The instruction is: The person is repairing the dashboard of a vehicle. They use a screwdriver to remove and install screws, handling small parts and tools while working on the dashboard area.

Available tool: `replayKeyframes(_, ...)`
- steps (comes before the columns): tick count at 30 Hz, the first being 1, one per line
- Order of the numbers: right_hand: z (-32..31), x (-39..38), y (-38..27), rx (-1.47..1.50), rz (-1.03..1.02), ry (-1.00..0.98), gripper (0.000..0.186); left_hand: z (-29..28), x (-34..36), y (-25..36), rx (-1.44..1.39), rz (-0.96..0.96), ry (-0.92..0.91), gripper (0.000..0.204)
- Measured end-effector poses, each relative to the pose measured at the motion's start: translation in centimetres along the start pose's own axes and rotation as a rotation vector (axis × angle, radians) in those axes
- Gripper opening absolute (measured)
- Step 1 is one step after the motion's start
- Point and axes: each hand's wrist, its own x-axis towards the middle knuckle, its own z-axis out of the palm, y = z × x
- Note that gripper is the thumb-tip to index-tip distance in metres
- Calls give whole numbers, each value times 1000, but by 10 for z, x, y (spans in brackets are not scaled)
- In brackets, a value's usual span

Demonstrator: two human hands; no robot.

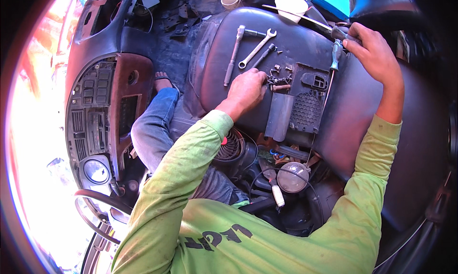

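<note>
My left hand (pixel 245 90) reaches to a pile of small screws and fittings (pixel 281 80) on the black seat (pixel 217 49), its fingers pinched on something I cannot make out. My right hand (pixel 372 57) grips a long-shafted screwdriver (pixel 341 34) by its dark handle. Just below that lies a blue-handled screwdriver (pixel 336 52) beside a black perforated plastic panel (pixel 307 111). A ratchet handle (pixel 232 59), a combination wrench (pixel 257 48) and a short socket extension (pixel 262 57) lie above my left hand. A grey curved plastic piece (pixel 279 119) rests beside the panel.
The vehicle dashboard (pixel 90 121) and steering wheel (pixel 100 199) are on my left. Cables, a round lamp (pixel 292 177) and a white-handled tool (pixel 276 193) fill the gap below the seat. A white container (pixel 291 4) and cup (pixel 230 1) stand beyond it.
</note>
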Motion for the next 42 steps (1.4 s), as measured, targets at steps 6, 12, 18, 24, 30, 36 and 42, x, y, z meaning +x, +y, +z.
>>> replayKeyframes(6,2,-1,3,-47,-1,-13,36,6,-6,3,-55,260,-14,15)
replayKeyframes(12,3,0,4,-40,-10,-19,36,-1,-26,-1,-101,281,-30,15)
replayKeyframes(18,-2,-2,-6,10,-44,-17,34,-23,-44,-18,-414,-91,-64,20)
replayKeyframes(24,-11,-6,-26,299,-127,-192,34,-59,-45,-52,-1465,-558,242,20)
replayKeyframes(30,-11,-11,-54,389,-214,-287,34,-83,-52,-83,-1955,-514,340,19)
replayKeyframes(36,-9,-7,-68,352,-182,-387,35,-88,-54,-91,-2147,-399,338,23)
replayKeyframes(42,-3,-6,-75,346,-187,-322,34,-91,-52,-84,-2153,-444,415,20)
